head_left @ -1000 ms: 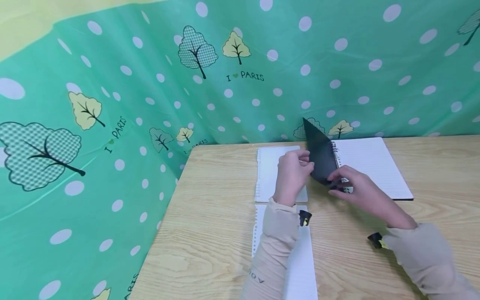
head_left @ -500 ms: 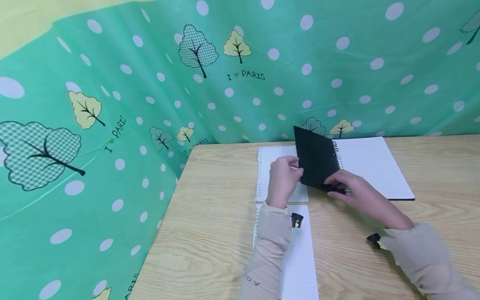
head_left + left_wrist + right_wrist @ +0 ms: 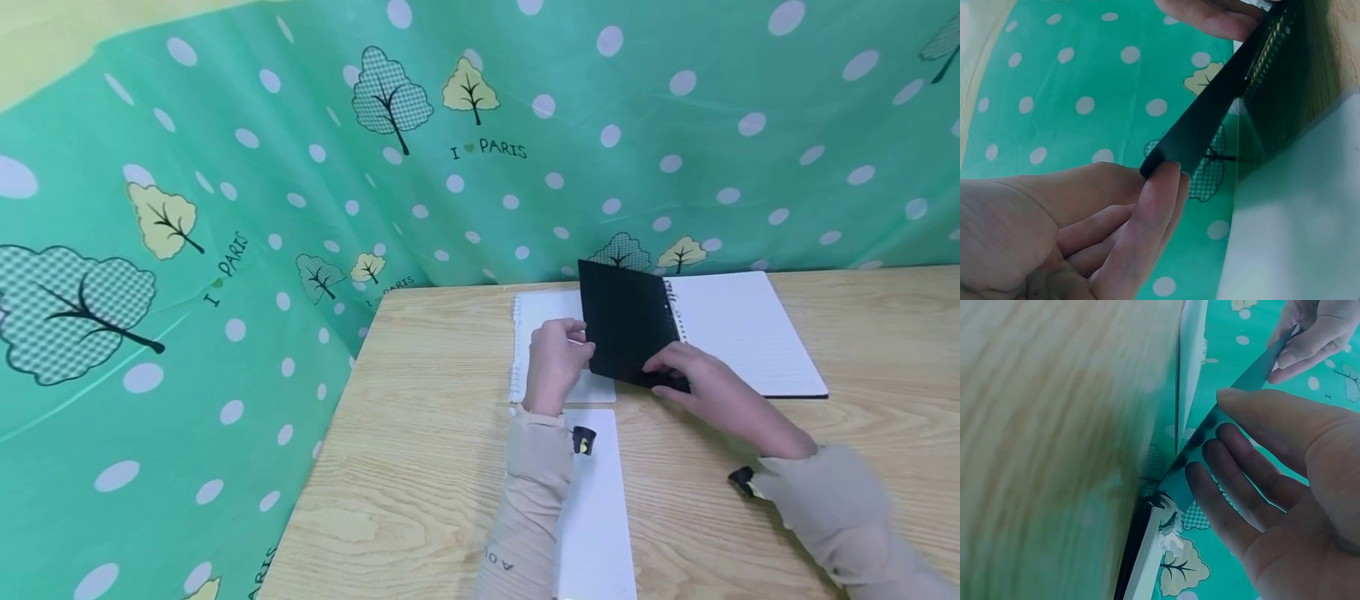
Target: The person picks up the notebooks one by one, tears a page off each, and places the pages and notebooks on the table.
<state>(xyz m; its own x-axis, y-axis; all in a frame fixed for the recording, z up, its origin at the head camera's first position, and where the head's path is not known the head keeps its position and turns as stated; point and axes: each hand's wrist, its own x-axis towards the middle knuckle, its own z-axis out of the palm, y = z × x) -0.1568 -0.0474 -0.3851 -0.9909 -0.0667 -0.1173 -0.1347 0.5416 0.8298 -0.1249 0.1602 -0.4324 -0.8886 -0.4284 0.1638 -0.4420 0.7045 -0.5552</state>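
A spiral notebook lies at the back right, its lined white page (image 3: 742, 333) facing up and its black cover (image 3: 630, 317) swung out to the left, still tilted. My left hand (image 3: 553, 362) pinches the cover's free left edge between thumb and fingers, as the left wrist view also shows on the black cover (image 3: 1191, 131). My right hand (image 3: 697, 379) is at the cover's near edge beside the rings (image 3: 675, 308). In the right wrist view its fingers (image 3: 1235, 519) lie against the cover, loosely extended, with the thumb tip at the edge.
A torn-edged white sheet (image 3: 528, 350) lies on the wooden table (image 3: 420, 375), partly under the cover and left hand. Nearer me, another sheet (image 3: 600, 508) lies partly beneath the left sleeve. A green dotted cloth (image 3: 465, 208) hangs along the back and left.
My left hand has moved left and slightly nearer, bringing the black cover down from steeply raised toward flat. The right hand stays near the rings, shifting slightly left.
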